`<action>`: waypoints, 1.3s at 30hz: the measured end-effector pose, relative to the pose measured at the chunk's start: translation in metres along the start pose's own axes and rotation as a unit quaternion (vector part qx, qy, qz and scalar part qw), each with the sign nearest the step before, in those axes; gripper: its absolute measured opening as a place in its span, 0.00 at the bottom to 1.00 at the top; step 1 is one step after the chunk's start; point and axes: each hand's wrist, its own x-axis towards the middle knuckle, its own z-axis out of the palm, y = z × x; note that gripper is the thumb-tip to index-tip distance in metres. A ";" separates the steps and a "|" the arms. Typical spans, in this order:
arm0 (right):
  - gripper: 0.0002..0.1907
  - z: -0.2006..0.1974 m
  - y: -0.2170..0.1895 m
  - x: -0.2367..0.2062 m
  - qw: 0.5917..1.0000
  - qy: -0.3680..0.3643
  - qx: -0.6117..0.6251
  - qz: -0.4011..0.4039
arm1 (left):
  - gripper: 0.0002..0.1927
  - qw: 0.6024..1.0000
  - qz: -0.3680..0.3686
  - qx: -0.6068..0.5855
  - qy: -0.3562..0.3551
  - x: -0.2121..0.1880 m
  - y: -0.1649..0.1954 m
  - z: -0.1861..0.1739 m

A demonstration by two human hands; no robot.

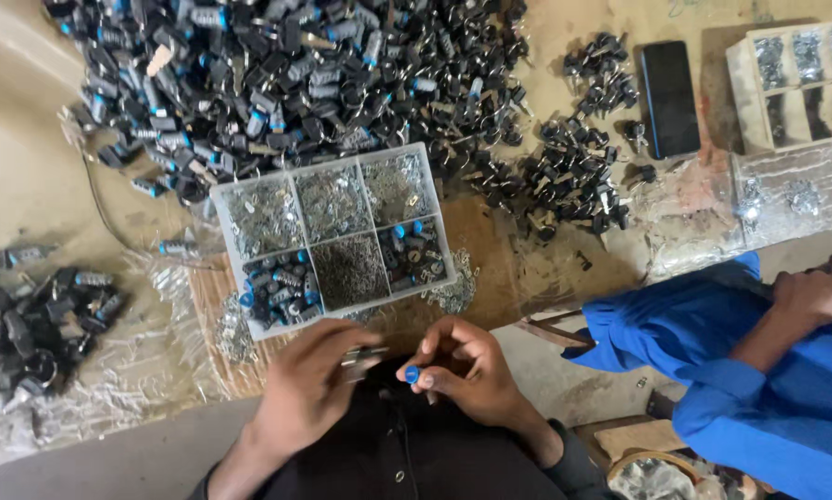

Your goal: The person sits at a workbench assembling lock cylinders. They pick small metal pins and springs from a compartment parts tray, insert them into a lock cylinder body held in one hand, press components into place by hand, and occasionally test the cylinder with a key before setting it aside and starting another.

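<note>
Head view: the left hand [309, 380] pinches a small metal piece [360, 359], and the right hand [462, 366] grips a blue-capped lock cylinder [412, 374], both held close together just below the clear compartment box [334, 236]. Judged an assembly step in hand; mating the parts calls for fine alignment.

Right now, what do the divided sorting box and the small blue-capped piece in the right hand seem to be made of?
The divided clear sorting box looks like transparent plastic: its contents show through the thin, glossy walls. The small blue-capped piece in the right hand seems to have a matte plastic cap; its body is hidden. The small grey part in the left hand looks metallic, with a dull shine.
</note>
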 end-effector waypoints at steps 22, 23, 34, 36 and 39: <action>0.22 0.003 -0.021 0.018 0.974 -0.132 -0.136 -0.125 | 0.18 0.963 0.142 0.054 -0.224 0.031 0.042 -0.060; 0.20 0.001 -0.031 0.018 0.969 -0.134 -0.158 -0.136 | 0.18 0.950 0.155 0.053 -0.267 0.038 0.046 -0.071; 0.07 0.092 -0.171 -0.043 0.842 0.068 -0.469 -0.259 | 0.08 0.926 0.086 0.367 -0.003 0.067 0.000 0.014; 0.07 0.093 -0.191 -0.035 0.851 -0.064 -0.504 -0.129 | 0.07 0.879 0.090 0.468 0.010 0.079 -0.020 0.046; 0.08 0.099 -0.186 -0.035 0.843 -0.011 -0.517 -0.147 | 0.04 0.843 0.097 0.529 -0.002 0.095 -0.037 0.065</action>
